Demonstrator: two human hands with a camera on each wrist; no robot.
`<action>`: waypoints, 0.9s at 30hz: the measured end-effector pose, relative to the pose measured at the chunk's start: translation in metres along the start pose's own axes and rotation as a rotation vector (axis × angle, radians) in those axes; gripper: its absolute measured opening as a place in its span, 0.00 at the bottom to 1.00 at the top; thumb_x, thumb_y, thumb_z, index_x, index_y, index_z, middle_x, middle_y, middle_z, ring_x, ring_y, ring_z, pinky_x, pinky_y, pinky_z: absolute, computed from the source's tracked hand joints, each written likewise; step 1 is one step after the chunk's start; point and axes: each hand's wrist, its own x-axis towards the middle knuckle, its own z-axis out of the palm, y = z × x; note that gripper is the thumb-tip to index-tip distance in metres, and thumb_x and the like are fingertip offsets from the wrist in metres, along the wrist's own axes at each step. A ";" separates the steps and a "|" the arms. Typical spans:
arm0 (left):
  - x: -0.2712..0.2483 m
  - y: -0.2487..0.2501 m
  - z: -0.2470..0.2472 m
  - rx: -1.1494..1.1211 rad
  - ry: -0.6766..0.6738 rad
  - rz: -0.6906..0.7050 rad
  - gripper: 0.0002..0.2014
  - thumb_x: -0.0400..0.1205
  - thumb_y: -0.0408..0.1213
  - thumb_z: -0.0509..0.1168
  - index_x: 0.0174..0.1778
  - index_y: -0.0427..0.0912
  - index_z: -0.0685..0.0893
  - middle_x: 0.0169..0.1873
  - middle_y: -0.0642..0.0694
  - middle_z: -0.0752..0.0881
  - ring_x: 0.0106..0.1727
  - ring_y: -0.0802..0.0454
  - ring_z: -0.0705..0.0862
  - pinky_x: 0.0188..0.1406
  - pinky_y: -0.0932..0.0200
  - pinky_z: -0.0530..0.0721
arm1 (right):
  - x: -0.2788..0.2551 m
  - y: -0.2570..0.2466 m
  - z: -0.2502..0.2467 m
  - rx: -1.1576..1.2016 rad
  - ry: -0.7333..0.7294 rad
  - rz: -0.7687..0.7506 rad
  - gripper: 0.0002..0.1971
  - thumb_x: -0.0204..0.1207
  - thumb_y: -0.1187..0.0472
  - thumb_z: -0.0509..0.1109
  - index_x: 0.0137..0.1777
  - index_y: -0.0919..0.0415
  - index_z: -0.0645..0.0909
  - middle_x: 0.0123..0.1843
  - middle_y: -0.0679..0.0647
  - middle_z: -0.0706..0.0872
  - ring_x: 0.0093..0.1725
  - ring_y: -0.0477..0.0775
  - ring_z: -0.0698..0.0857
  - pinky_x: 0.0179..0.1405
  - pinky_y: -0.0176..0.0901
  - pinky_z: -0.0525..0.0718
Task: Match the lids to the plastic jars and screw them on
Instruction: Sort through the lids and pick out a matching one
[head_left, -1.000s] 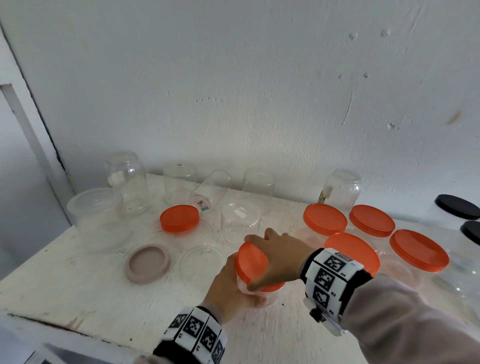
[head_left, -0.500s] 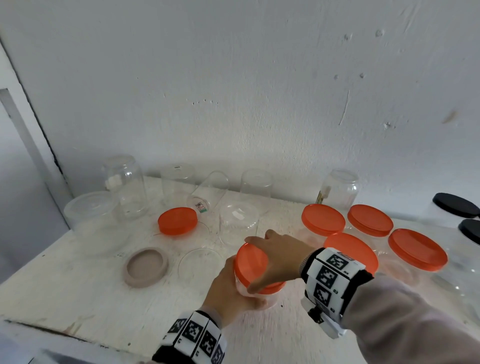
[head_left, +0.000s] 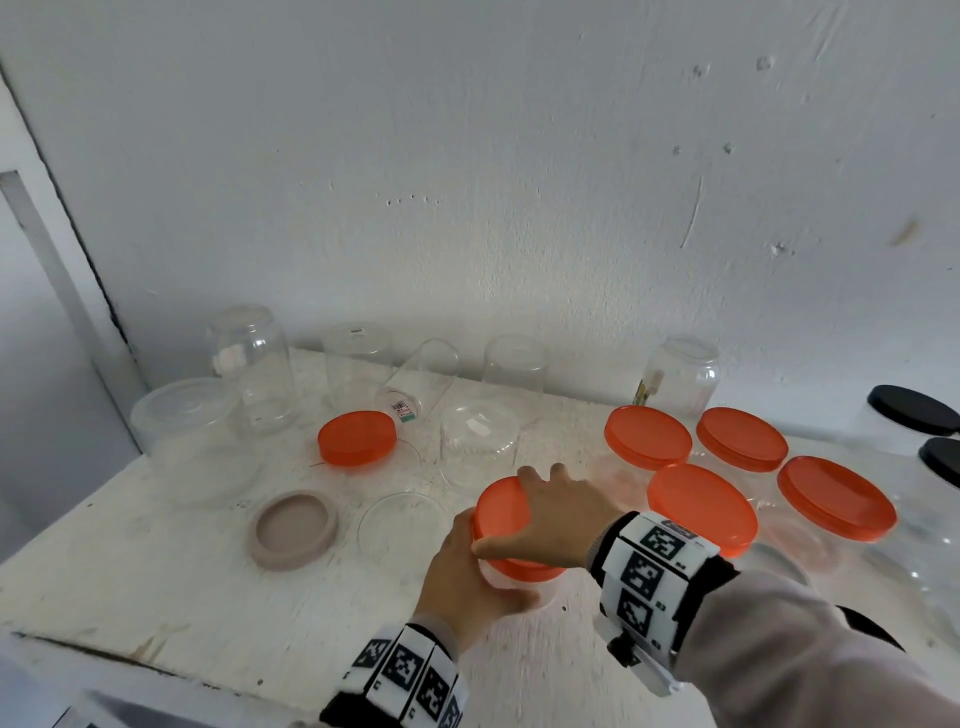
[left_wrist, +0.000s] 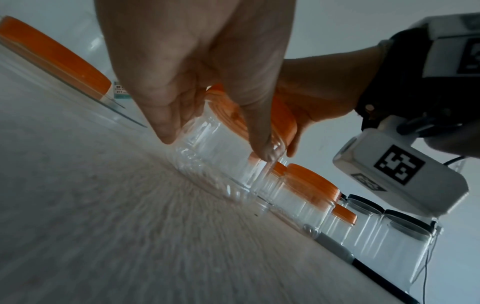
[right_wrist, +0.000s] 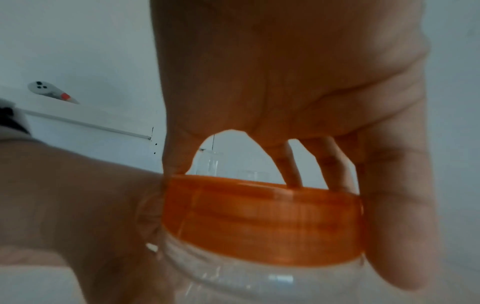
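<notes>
Round orange lid (head_left: 506, 512) gripped by right hand (head_left: 558, 512) atop ribbed clear jar (left_wrist: 215, 156) clasped by left hand (head_left: 467, 577)

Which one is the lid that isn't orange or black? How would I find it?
Start at the white table against the wall and look toward its front left part. There, left of the left hand gripping the jar, lies the beige lid, flat, beside a clear lid. It alone is dull beige and lies hollow side up.
</notes>
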 end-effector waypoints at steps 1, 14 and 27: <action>-0.001 0.001 -0.001 -0.004 -0.002 0.002 0.51 0.60 0.45 0.83 0.75 0.49 0.60 0.66 0.52 0.76 0.64 0.52 0.77 0.63 0.60 0.78 | 0.001 0.001 -0.002 0.004 -0.031 -0.018 0.54 0.57 0.21 0.66 0.79 0.48 0.57 0.72 0.55 0.68 0.69 0.65 0.72 0.60 0.56 0.76; -0.003 -0.002 -0.001 -0.073 0.016 0.022 0.50 0.58 0.44 0.84 0.73 0.52 0.64 0.62 0.55 0.78 0.63 0.55 0.79 0.60 0.60 0.80 | 0.007 0.004 -0.009 -0.071 -0.062 -0.076 0.55 0.54 0.16 0.61 0.80 0.44 0.57 0.75 0.53 0.66 0.72 0.65 0.70 0.64 0.60 0.74; -0.005 0.000 -0.003 -0.050 0.007 0.036 0.49 0.59 0.45 0.84 0.73 0.51 0.63 0.63 0.55 0.78 0.63 0.55 0.78 0.64 0.53 0.80 | 0.012 0.008 -0.020 -0.097 -0.153 -0.114 0.55 0.54 0.18 0.65 0.80 0.41 0.55 0.74 0.51 0.67 0.70 0.61 0.74 0.61 0.56 0.78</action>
